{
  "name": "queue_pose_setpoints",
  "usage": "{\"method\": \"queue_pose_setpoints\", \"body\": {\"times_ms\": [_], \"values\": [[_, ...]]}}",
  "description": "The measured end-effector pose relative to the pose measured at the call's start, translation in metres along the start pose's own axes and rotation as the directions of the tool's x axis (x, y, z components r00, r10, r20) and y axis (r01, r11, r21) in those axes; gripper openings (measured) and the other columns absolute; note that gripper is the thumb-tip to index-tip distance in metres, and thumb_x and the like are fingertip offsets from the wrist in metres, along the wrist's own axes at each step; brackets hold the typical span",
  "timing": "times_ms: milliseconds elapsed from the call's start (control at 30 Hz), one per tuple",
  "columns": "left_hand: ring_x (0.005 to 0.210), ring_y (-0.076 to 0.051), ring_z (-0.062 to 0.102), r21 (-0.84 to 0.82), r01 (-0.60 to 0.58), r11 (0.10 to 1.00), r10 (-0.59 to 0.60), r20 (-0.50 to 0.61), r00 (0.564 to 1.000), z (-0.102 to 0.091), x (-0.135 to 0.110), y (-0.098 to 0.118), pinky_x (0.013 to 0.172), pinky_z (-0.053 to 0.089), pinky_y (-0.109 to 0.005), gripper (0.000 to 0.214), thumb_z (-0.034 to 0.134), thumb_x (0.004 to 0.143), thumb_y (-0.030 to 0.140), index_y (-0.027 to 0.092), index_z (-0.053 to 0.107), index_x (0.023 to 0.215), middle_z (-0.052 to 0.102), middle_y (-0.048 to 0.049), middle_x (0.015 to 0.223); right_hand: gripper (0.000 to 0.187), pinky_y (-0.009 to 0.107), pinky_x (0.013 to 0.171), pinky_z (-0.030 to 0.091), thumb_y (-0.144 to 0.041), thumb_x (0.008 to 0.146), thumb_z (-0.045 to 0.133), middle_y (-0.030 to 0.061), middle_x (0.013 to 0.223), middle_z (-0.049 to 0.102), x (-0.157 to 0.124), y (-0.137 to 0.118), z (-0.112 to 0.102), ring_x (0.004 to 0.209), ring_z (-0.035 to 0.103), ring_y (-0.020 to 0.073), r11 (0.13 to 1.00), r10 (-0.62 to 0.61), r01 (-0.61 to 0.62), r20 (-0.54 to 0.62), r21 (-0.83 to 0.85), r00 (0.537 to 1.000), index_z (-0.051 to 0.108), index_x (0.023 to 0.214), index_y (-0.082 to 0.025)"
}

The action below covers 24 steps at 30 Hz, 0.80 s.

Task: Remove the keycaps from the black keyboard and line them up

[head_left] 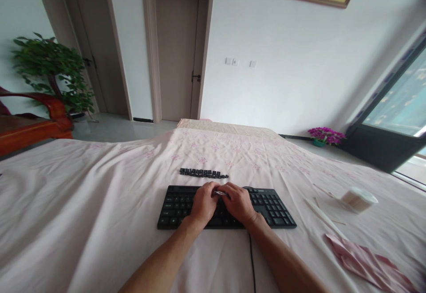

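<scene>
A black computer keyboard (279, 209) lies on the pink-flowered cloth in front of me. Over its upper middle, my left hand (203, 202) and my right hand (238, 201) come together with curled fingers. A small shiny metal tool (219, 192) shows between them; its right end sits in my right fingers, while the left fingertips close around its other end. The exact kind of tool is too small to make out. Behind the keyboard stand loose black keycaps (201, 173) set out in two rows. Both hands hide the keyboard's middle keys.
To the right are a clear round tub of cotton swabs (359, 199), some loose swabs and a crumpled pink cloth (369, 257). The keyboard's black cable (252, 257) runs toward me between my forearms. A patterned tablecloth (116, 186) with folds covers the surface.
</scene>
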<state>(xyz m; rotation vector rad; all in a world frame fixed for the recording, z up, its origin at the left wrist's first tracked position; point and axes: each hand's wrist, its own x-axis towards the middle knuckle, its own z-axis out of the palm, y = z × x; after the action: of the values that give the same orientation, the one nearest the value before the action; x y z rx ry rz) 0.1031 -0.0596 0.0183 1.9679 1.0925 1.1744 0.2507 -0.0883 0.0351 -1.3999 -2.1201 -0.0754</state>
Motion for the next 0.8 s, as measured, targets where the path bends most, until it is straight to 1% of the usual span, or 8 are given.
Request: {"method": "queue_pose_setpoints", "body": {"times_ms": [100,200,300,400,533,633,733,800], "values": [[0.086,-0.017,0.062,-0.004,0.003,1.000,-0.003,-0.012,1.000,0.000,0.000,-0.001,0.082,0.047,-0.029,0.027,0.055,0.072,0.004,0.020,0.064,0.092,0.068,-0.0024,0.090,0.020,0.021,0.074,0.043,-0.013,0.083,0.052,0.0027,0.085,0.066,-0.001,0.001,0.000,0.078,0.062,0.0144,1.000,-0.004,0.005,-0.016,0.006,1.000,0.066,0.094,-0.022],[0.087,-0.016,0.062,-0.015,0.014,1.000,-0.015,-0.031,0.999,0.001,0.000,-0.003,0.082,0.048,-0.029,0.035,0.054,0.071,0.001,0.020,0.063,0.099,0.067,-0.0027,0.094,0.021,0.022,0.075,0.043,-0.013,0.083,0.052,0.0027,0.086,0.067,-0.002,0.003,0.001,0.079,0.062,0.0145,1.000,0.007,-0.006,-0.052,0.012,0.999,0.067,0.095,-0.023],[0.086,-0.015,0.061,-0.019,0.026,0.999,-0.027,-0.044,0.999,0.002,0.000,-0.005,0.081,0.048,-0.028,0.041,0.052,0.070,-0.001,0.021,0.061,0.103,0.066,-0.0025,0.094,0.018,0.021,0.075,0.043,-0.018,0.086,0.051,0.0027,0.087,0.069,0.000,0.004,0.000,0.080,0.063,0.0147,0.999,0.054,-0.053,-0.100,0.010,0.993,0.067,0.094,-0.023],[0.082,-0.014,0.061,-0.016,0.040,0.999,-0.041,-0.043,0.998,0.003,0.001,-0.006,0.079,0.049,-0.027,0.041,0.052,0.070,-0.001,0.021,0.061,0.104,0.065,-0.0020,0.090,0.018,0.021,0.074,0.043,-0.023,0.088,0.051,0.0021,0.088,0.070,0.005,0.006,-0.002,0.082,0.064,0.0150,0.993,0.114,-0.117,-0.121,-0.022,0.986,0.068,0.094,-0.024],[0.077,-0.013,0.061,-0.006,0.049,0.999,-0.049,-0.025,0.998,0.004,0.000,-0.007,0.078,0.049,-0.027,0.037,0.054,0.072,0.001,0.019,0.062,0.103,0.065,-0.0025,0.089,0.019,0.021,0.071,0.041,-0.028,0.091,0.049,0.0014,0.091,0.070,0.014,0.014,-0.006,0.084,0.064,0.0153,0.976,0.194,-0.202,-0.105,-0.081,0.975,0.068,0.096,-0.025],[0.077,-0.013,0.061,0.014,0.048,0.999,-0.048,-0.022,0.999,0.004,0.000,-0.006,0.078,0.049,-0.027,0.036,0.054,0.072,0.001,0.019,0.062,0.102,0.065,-0.0027,0.088,0.023,0.022,0.069,0.040,-0.035,0.092,0.048,0.0017,0.090,0.070,0.019,0.024,-0.009,0.083,0.065,0.0164,0.949,0.278,-0.287,-0.086,-0.128,0.957,0.068,0.093,-0.025],[0.079,-0.014,0.061,0.044,0.029,0.999,-0.029,-0.018,0.999,0.003,0.000,-0.004,0.078,0.049,-0.027,0.031,0.052,0.073,0.002,0.018,0.064,0.096,0.065,-0.0032,0.088,0.026,0.023,0.067,0.039,-0.039,0.092,0.047,0.0024,0.089,0.071,0.021,0.032,-0.010,0.082,0.065,0.0177,0.920,0.350,-0.356,-0.063,-0.162,0.935,0.068,0.090,-0.024],[0.081,-0.014,0.061,0.060,0.013,0.998,-0.013,-0.004,1.000,0.002,0.000,-0.003,0.079,0.049,-0.027,0.028,0.051,0.074,0.002,0.018,0.065,0.091,0.066,-0.0035,0.089,0.027,0.024,0.066,0.038,-0.039,0.092,0.047,0.0028,0.090,0.071,0.023,0.036,-0.011,0.083,0.065,0.0182,0.909,0.385,-0.384,-0.027,-0.161,0.923,0.069,0.090,-0.023]]}}
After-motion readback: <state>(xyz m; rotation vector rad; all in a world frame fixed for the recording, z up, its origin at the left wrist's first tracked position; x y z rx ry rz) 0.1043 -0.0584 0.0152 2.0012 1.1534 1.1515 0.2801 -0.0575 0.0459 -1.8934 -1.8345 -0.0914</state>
